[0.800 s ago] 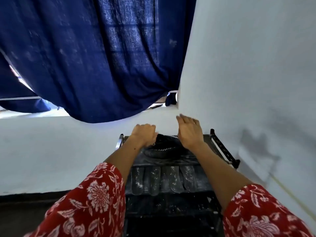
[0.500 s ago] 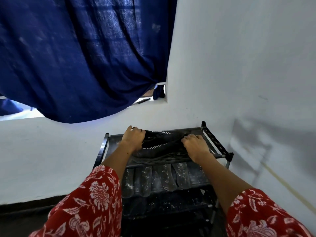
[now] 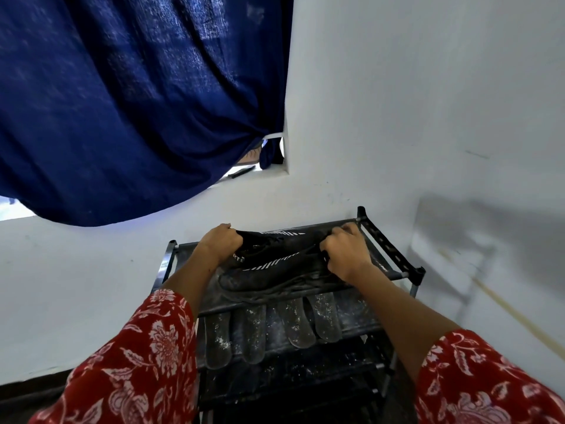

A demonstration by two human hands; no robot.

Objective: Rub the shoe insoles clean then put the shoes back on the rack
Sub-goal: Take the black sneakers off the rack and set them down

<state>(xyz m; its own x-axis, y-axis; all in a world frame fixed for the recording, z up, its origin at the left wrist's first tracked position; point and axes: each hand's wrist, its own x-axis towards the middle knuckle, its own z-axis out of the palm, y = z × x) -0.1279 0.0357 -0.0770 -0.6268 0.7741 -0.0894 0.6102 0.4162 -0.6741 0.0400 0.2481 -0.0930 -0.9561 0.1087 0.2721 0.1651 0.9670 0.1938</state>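
Observation:
Two black shoes (image 3: 275, 264) with white stripe marks lie side by side on the top shelf of a black shoe rack (image 3: 394, 255). My left hand (image 3: 218, 243) grips the heel end of the shoes on the left. My right hand (image 3: 345, 255) grips their toe end on the right, fingers curled over the black fabric. Loose black laces hang over the shelf's front edge. Several dusty grey insoles (image 3: 293, 322) lie in a row on the shelf below.
The rack stands in a corner between two white walls (image 3: 428, 117). A dark blue curtain (image 3: 137, 102) hangs over a window above and to the left. Lower rack shelves (image 3: 290, 381) look dark and dusty. Dark floor shows at the bottom left.
My right hand came down from above the shoes and closed on their right end. My left hand stayed on the left end. The view tilted down and closer to the rack.

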